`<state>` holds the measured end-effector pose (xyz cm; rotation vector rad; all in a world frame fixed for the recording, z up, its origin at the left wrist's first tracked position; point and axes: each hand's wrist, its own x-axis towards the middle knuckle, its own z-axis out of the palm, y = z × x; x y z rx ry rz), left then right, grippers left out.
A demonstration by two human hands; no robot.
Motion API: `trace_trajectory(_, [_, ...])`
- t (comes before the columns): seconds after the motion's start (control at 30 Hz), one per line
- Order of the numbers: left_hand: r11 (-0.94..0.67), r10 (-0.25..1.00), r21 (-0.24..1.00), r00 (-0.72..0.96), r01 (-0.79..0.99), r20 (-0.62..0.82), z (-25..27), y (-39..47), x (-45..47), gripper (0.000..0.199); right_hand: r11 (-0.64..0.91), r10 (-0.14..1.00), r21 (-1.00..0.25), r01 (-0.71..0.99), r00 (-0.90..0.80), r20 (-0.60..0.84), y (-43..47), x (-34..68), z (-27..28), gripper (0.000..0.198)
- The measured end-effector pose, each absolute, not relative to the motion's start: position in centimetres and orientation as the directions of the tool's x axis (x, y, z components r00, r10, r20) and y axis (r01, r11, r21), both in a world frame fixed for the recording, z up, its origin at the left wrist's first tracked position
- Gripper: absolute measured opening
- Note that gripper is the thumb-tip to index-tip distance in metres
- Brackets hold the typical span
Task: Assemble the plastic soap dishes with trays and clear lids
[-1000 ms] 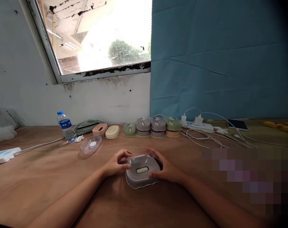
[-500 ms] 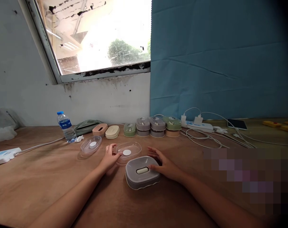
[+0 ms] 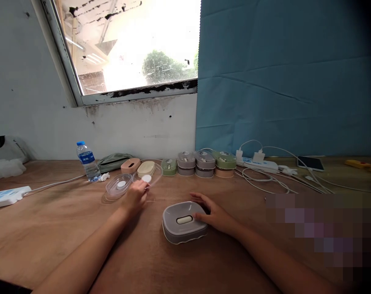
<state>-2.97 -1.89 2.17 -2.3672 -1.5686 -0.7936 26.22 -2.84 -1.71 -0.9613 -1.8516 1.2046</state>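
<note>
My left hand [image 3: 137,195] pinches the near edge of a clear plastic lid [image 3: 157,176] with a white round disc in it, tilted up off the table. A second clear lid [image 3: 112,188], also with a white disc, lies just left of that hand. On the table in front of me sits a grey oval-cornered box [image 3: 173,212] with a cream piece in its top slot. My right hand [image 3: 214,214] grips the box's right side, thumb on top by the slot and fingers along the far edge.
At the back stand several lidded boxes [image 3: 185,171], a peach box [image 3: 126,165], a cream box [image 3: 142,170], a water bottle [image 3: 89,165] and a green pouch [image 3: 115,162]. Cables and a power strip [image 3: 260,164] lie at right; another power strip [image 3: 10,197] is far left.
My left hand has picked the clear lid up off the table and carried it left, tilting it up toward the cream box. My right hand stays at the grey box.
</note>
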Motion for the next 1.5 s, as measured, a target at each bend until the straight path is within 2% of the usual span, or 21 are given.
trace_trajectory(0.1, [-0.196, 0.801, 0.046, 0.132, 0.98, 0.584, 3.3, -1.3, -5.6, 0.016, 0.293, 0.868, -0.931, 0.217, -0.468, 0.164, -2.8, 26.2, -1.7, 0.063])
trace_trajectory(0.23, [0.07, 0.858, 0.072, -0.097, 0.995, 0.504, 3.8, -0.7, -9.0, 0.015, 0.31, 0.865, -0.923, 0.228, -0.471, 0.174, -2.8, 26.2, -1.7, 0.06])
trace_trajectory(0.43, [0.189, 0.888, 0.127, -0.225, 0.974, 0.401, 3.2, -0.1, -11.0, 0.016, 0.301, 0.87, -0.925, 0.231, -0.465, 0.167, -2.8, 26.1, -1.5, 0.059])
trace_trajectory(0.87, [0.116, 0.897, 0.193, -0.187, 0.974, 0.402, 2.6, 0.2, -10.8, 0.017, 0.298, 0.869, -0.927, 0.229, -0.467, 0.164, -3.0, 26.1, -1.3, 0.058])
trace_trajectory(1.5, [-0.134, 0.932, 0.268, 0.029, 0.954, 0.362, 1.7, 1.4, -13.1, 0.021, 0.298, 0.872, -0.921, 0.252, -0.464, 0.155, -3.1, 26.2, -1.3, 0.056])
